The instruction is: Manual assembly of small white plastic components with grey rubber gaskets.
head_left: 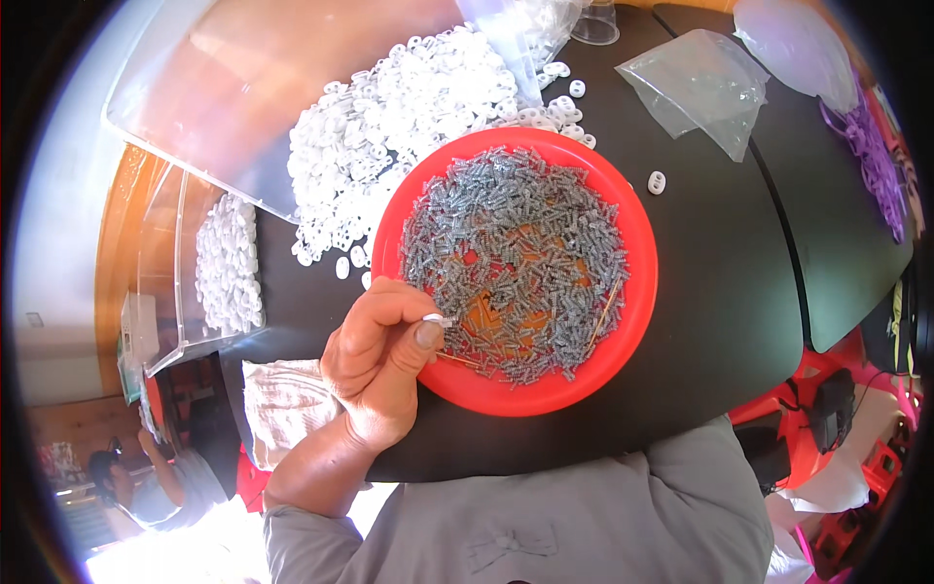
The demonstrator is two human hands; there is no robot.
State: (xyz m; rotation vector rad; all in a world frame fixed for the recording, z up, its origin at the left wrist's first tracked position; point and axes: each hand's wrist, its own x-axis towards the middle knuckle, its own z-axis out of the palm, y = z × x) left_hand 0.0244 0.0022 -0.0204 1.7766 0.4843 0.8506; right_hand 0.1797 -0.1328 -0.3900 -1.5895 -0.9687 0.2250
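Note:
My left hand (381, 358) is raised at the left rim of a red round basin (642, 277). Thumb and forefinger are closed in a pinch on a small white plastic piece (435, 318); part of it is hidden by the fingertips. The basin holds a great many small grey metal coil springs (516, 195), heaped thicker toward the far side, with the orange-brown bottom showing through in places. A thin tan stick (605, 316) lies among the springs at the right. My right hand is out of view.
Behind the basin, left of centre, spreads a heap of white oval two-holed plastic pieces (389, 117). A clear plastic box (170, 336) stands at the left. A folded cloth (287, 404) lies near my forearm. Clear plastic bags (696, 88) and purple ribbon (871, 165) lie at the right.

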